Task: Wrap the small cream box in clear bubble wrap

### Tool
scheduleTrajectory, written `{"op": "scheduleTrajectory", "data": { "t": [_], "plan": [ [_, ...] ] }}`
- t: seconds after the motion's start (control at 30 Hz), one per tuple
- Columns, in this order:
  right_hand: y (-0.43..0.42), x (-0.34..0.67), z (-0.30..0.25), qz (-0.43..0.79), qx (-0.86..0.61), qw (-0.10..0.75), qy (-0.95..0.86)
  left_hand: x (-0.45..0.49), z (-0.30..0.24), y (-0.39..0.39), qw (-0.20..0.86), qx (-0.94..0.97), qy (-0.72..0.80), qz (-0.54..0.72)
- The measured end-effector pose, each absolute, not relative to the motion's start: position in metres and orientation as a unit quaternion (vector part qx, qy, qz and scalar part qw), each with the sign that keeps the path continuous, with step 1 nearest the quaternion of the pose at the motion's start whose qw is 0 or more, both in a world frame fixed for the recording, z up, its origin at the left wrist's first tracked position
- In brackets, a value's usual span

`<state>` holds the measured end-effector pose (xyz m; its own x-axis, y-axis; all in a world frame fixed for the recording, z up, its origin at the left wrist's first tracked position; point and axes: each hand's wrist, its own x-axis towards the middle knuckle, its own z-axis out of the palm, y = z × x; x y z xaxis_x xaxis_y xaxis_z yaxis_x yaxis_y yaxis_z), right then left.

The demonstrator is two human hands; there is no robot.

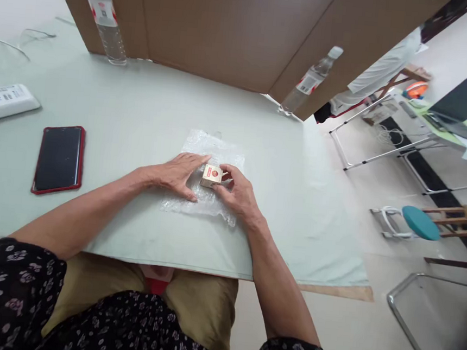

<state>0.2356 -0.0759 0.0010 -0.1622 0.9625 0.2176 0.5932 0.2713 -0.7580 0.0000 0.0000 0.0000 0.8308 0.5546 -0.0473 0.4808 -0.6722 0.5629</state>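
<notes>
A small cream box [211,176] with a red label sits on a sheet of bubble wrap [198,207] spread over the table. My right hand [238,190] grips the box from its right side, thumb at the near edge and fingers at the far edge. To the left of the box is my left hand [178,174], with thumb and fingers spread apart on the wrap. A small gap shows between it and the box.
A phone in a red case [60,159] and a white package [5,103] lie to the left. Water bottles [107,25] stand left and right before a tall cardboard panel [230,27]. A laptop [466,103], a teal stool [420,222] and a metal-framed chair [400,304] are at the right.
</notes>
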Motion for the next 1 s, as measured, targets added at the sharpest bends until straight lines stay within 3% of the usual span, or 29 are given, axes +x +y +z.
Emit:
{"op": "scheduleTrajectory", "data": {
  "t": [0.43,0.67,0.8,1.0],
  "plan": [
    [-0.077,0.233,0.006,0.275,-0.552,0.329,-0.715,0.002,0.002,0.002,0.300,0.911,0.275,0.063],
    [-0.072,0.241,0.007,0.277,-0.541,0.336,-0.719,-0.008,0.016,0.013,0.428,0.856,0.273,0.095],
    [-0.089,0.248,0.038,0.207,-0.535,0.359,-0.736,-0.011,0.020,0.015,0.483,0.824,0.272,0.119],
    [-0.142,0.223,0.051,0.051,-0.450,0.125,-0.883,-0.008,0.015,0.017,0.499,0.812,0.273,0.131]
  ]
}}
